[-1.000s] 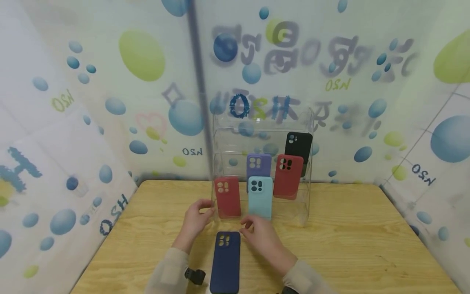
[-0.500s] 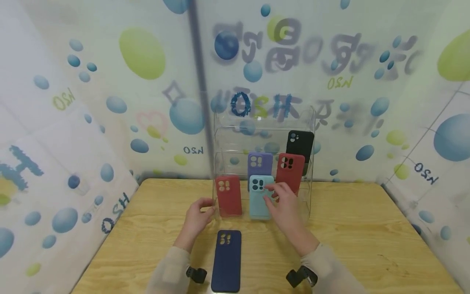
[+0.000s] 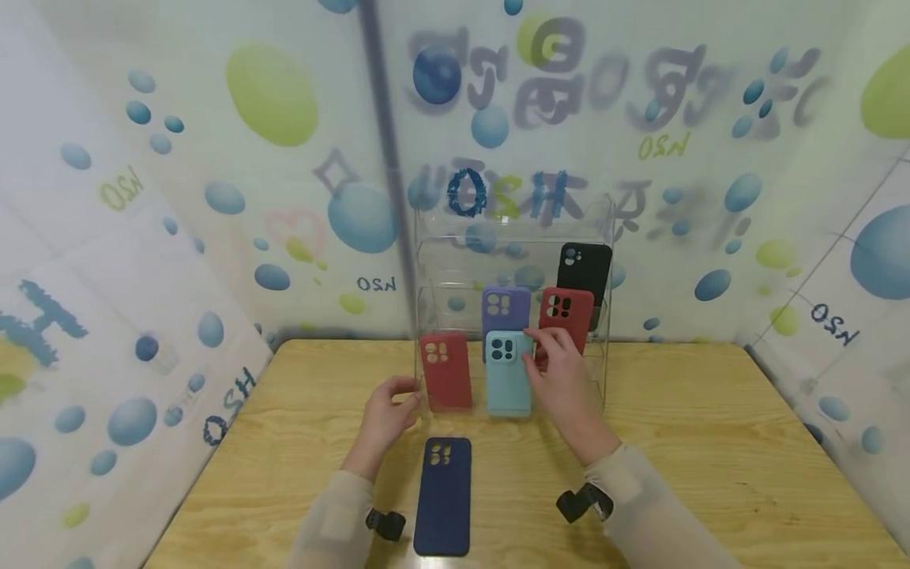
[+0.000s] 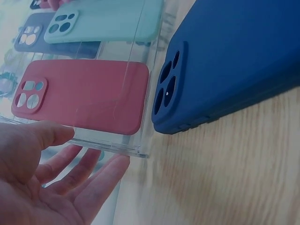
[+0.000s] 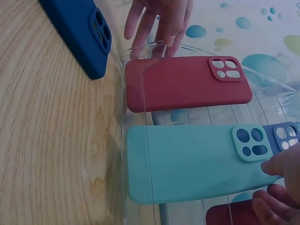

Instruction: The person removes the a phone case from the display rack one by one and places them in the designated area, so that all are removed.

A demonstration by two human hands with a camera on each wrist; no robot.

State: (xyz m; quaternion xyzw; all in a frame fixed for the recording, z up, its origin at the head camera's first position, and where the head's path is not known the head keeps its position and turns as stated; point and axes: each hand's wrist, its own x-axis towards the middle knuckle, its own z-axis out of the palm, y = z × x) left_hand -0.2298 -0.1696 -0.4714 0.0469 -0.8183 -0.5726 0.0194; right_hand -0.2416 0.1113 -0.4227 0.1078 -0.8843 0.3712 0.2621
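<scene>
My left hand [image 3: 386, 415] holds the left side edge of a clear acrylic display rack [image 3: 455, 241], thumb in front and fingers behind. Just inside that edge stands a red phone case [image 4: 89, 93] on the lowest tier. My right hand [image 3: 569, 387] pinches the upper right edge of a light blue phone case [image 5: 192, 164], which leans upright on the same tier. Behind it, partly covered, is a purple phone case [image 3: 506, 304]. A second red phone case [image 3: 566, 308] stands behind my right fingers. The navy phone case [image 3: 444, 506] lies on the table between my forearms.
A black phone case [image 3: 584, 269] stands higher at the rack's right. The wooden table [image 3: 711, 458] backs onto a patterned wall [image 3: 298, 213]. The navy case lies in front of the rack, close to its front edge.
My right hand has risen from the light blue case's foot to its upper right edge and taken hold there. The left hand has stayed on the rack; the view has tilted slightly.
</scene>
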